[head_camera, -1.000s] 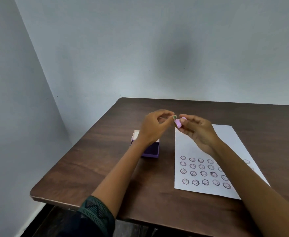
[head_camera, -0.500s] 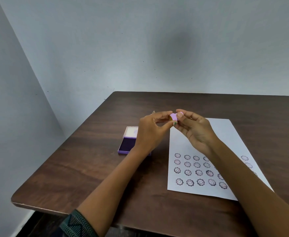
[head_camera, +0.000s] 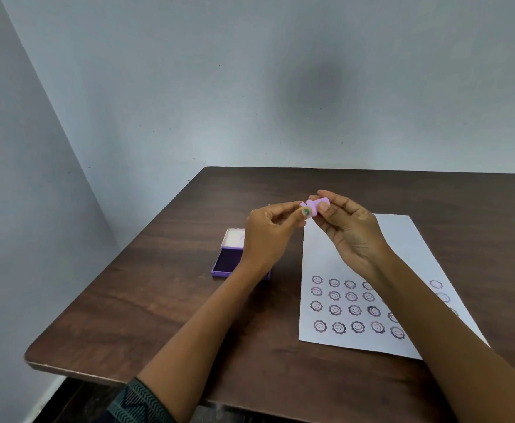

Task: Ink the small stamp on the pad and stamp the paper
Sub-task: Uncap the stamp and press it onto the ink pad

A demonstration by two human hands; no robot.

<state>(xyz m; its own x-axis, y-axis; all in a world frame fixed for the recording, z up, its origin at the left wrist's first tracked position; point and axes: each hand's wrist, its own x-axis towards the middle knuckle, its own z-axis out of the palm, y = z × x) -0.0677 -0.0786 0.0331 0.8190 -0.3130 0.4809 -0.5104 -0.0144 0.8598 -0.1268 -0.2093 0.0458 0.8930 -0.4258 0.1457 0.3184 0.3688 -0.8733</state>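
A small lilac stamp [head_camera: 313, 207] is held in the air above the table, between the fingertips of both hands. My right hand [head_camera: 346, 230] pinches its right end; my left hand [head_camera: 271, 235] grips its left end with thumb and forefinger. Below my left hand lies the open purple ink pad [head_camera: 227, 259], its pale lid folded back, partly hidden by my wrist. The white paper [head_camera: 399, 239] lies to the right of the pad. Its near half carries several rows of round smiley-face prints, some covered by my right forearm.
The dark wooden table [head_camera: 164, 303] stands in a corner against pale grey walls. Its left and near edges drop off to the floor. Bare wood shows behind the hands and left of the ink pad.
The hands, apart with the stamp in my right fingers a second ago, have met, and both now hold the stamp. The view has shifted, so the ink pad shows more to the left.
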